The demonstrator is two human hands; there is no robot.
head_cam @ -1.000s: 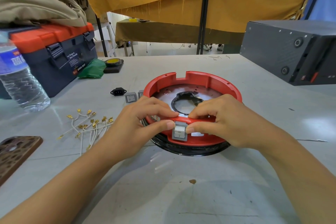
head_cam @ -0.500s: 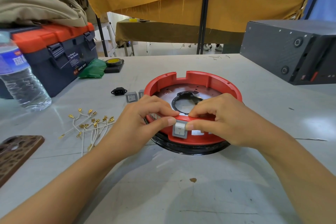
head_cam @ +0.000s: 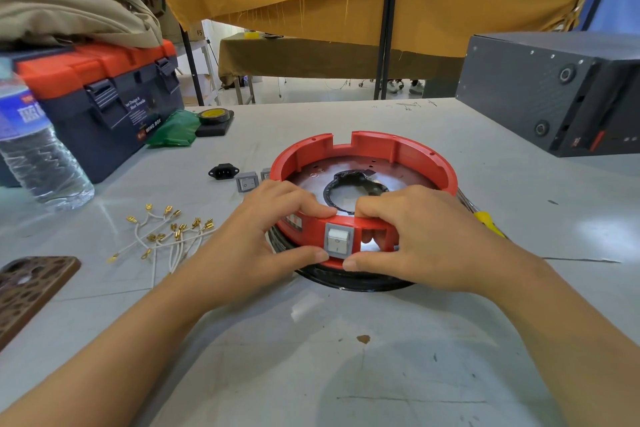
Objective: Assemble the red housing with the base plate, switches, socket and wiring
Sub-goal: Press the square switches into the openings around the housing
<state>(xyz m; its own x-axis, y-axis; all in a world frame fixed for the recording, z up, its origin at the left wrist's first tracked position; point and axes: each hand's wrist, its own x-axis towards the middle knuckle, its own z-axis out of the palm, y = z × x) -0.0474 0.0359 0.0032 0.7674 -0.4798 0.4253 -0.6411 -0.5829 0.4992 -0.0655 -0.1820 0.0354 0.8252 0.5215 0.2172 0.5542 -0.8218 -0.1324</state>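
Observation:
The round red housing (head_cam: 398, 152) sits on a metal base plate (head_cam: 405, 182) over a black ring (head_cam: 360, 282). A grey rocker switch (head_cam: 338, 242) sits in the housing's near wall. My left hand (head_cam: 252, 236) grips the near rim, fingers over the top, thumb at the switch's lower left corner. My right hand (head_cam: 426, 239) grips the rim on the other side, thumb under the switch. An open cutout shows just right of the switch. Two more grey switches (head_cam: 247, 182) and a black socket (head_cam: 223, 171) lie left of the housing. White wires with gold terminals (head_cam: 166, 232) lie further left.
A water bottle (head_cam: 33, 146) and a blue-orange toolbox (head_cam: 104, 104) stand at the left, with a green bag (head_cam: 173, 130) and a tape roll (head_cam: 214, 116) beside them. A brown phone case (head_cam: 27, 288) lies near left. A dark box (head_cam: 554, 90) stands far right. A yellow tool handle (head_cam: 488, 222) pokes out behind my right hand.
The switch has gone from held in front of the red wall to seated in its cutout. Both thumbs slid down to its lower edge.

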